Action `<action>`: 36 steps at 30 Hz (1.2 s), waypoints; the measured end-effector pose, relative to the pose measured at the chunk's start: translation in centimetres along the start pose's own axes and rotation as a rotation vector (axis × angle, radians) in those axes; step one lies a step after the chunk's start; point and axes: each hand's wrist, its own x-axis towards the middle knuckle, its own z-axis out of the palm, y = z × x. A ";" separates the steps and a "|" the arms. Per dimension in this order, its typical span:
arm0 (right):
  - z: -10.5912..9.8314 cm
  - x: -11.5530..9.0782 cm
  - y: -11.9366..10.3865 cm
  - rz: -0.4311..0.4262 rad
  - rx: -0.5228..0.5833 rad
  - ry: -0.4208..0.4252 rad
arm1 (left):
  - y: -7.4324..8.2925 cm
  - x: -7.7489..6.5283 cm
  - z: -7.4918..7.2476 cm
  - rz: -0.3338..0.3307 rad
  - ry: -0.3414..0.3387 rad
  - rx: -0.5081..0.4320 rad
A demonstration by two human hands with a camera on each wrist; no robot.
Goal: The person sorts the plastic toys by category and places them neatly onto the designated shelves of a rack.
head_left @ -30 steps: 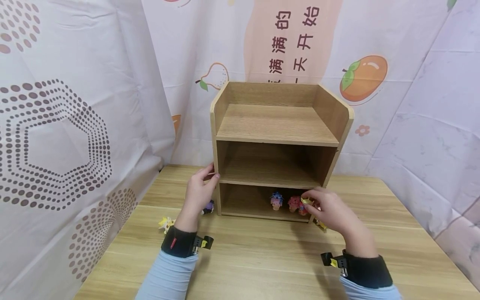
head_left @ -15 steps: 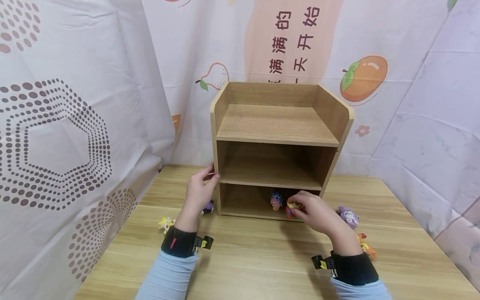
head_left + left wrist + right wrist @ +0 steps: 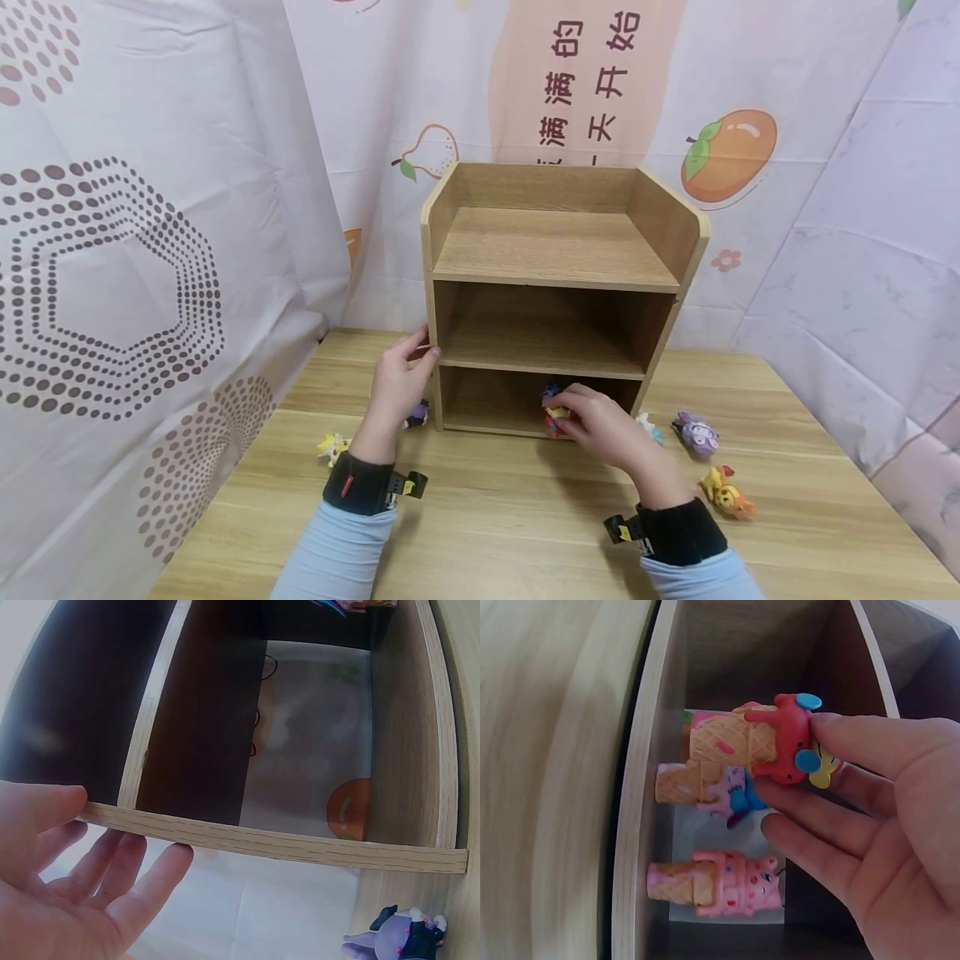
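My right hand [image 3: 600, 429] pinches a toy figurine [image 3: 780, 742] at the front of the bottom compartment. It has a red body, blue and yellow parts and a waffle-cone base. In the right wrist view, a purple-and-blue cone figurine [image 3: 712, 787] stands behind it, and a pink cone figurine [image 3: 735, 883] stands to one side. The hand hides the pink one in the head view. My left hand [image 3: 400, 379] touches the left side panel of the wooden shelf unit [image 3: 555, 242], thumb at its front edge, fingers fairly straight along the outside.
Right of the unit lie a purple figurine [image 3: 697, 433], an orange-and-yellow one [image 3: 726, 493] and a white-and-blue one [image 3: 649, 427], partly hidden. A yellow-and-white figurine [image 3: 332, 450] and a purple-and-black one [image 3: 405, 936] lie on the left. A printed cloth [image 3: 375, 75] hangs behind.
My right hand has moved left along the bottom compartment with the red figurine, away from the right side panel. Figurines on the table at right have come into view. My left hand stays put.
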 end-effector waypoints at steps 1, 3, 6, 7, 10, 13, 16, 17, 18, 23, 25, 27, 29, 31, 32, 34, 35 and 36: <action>0.1 0.1 0.0 -0.002 -0.004 0.001 | 0.0 0.0 0.0 -0.002 -0.002 0.001; 0.4 0.3 -0.2 -0.007 -0.020 0.002 | 0.0 -0.1 0.0 -0.009 -0.006 0.004; 0.8 0.7 -0.4 -0.017 -0.051 0.002 | 0.1 -0.1 0.0 -0.017 -0.010 0.001; 0.9 0.8 -0.4 -0.019 -0.058 0.006 | 0.1 -0.1 0.0 -0.017 -0.010 -0.002; 1.2 1.3 -0.6 -0.032 -0.060 0.019 | 0.2 0.0 0.0 -0.017 -0.005 -0.006; 1.6 1.7 -0.8 -0.042 -0.044 0.031 | 0.3 0.0 0.0 -0.015 -0.003 -0.007; 2.0 2.1 -0.8 -0.045 -0.049 0.038 | 0.2 0.0 -0.1 -0.016 0.000 -0.008; 2.2 2.2 -0.8 -0.044 -0.057 0.040 | 0.2 0.0 -0.1 -0.014 0.001 -0.006; 2.3 2.3 -0.8 -0.041 -0.066 0.042 | 0.2 0.0 -0.1 -0.013 0.001 -0.006; 2.7 2.8 -0.8 -0.008 -0.103 0.056 | 0.0 0.0 0.0 -0.009 0.002 -0.009; 2.9 3.1 -0.9 0.007 -0.119 0.064 | -0.1 0.1 0.0 -0.007 0.001 -0.012; 3.1 3.3 -0.9 0.022 -0.133 0.073 | -0.1 0.1 0.0 -0.008 0.002 -0.018; 3.4 3.5 -0.8 0.029 -0.152 0.083 | -0.1 0.1 0.1 -0.011 0.000 -0.029; 3.6 3.7 -0.8 0.033 -0.160 0.087 | -0.2 0.1 0.1 -0.015 -0.001 -0.036; 3.7 3.8 -0.7 0.036 -0.164 0.088 | -0.2 0.1 0.1 -0.019 -0.001 -0.041; 3.9 4.0 -0.7 0.039 -0.171 0.090 | -0.2 0.1 0.1 -0.017 -0.003 -0.043; 4.0 4.1 -0.6 0.041 -0.175 0.092 | -0.2 0.1 0.1 -0.016 -0.003 -0.040; 4.1 4.2 -0.6 0.045 -0.178 0.094 | -0.2 0.1 0.1 -0.015 -0.002 -0.040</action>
